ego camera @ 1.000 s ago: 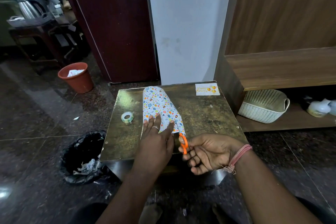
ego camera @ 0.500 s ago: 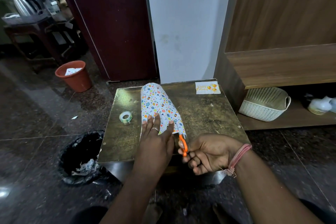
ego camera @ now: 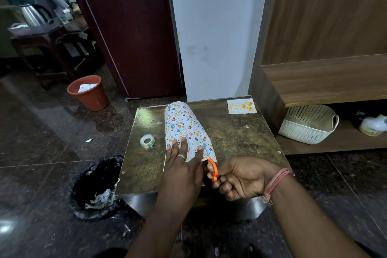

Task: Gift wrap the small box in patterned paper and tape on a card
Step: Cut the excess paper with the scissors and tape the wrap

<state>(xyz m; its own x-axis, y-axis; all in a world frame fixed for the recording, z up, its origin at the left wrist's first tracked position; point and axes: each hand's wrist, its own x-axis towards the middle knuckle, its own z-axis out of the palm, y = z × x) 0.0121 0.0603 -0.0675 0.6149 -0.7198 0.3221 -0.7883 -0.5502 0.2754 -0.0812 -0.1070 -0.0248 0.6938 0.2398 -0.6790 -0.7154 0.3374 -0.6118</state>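
A sheet of white patterned paper [ego camera: 184, 125] with coloured dots curls up in a roll on the small brown table [ego camera: 234, 138]. My left hand [ego camera: 182, 165] presses flat on the paper's near end, fingers straight. My right hand [ego camera: 240, 176] grips orange-handled scissors [ego camera: 213, 168], whose blades reach into the paper's near right edge where a slit shows. A roll of clear tape [ego camera: 147, 141] lies left of the paper. A white birthday card [ego camera: 241, 106] lies at the table's far right corner. No box is visible.
A black-lined bin [ego camera: 98, 186] with scraps stands on the floor left of the table, an orange bucket [ego camera: 88, 93] farther back. A white basket [ego camera: 307, 124] sits on the low wooden shelf at right. A person sits far back left.
The scissors have crept slightly forward into the paper's near right edge. My left hand stays pressed on the paper. The view has shifted a little.
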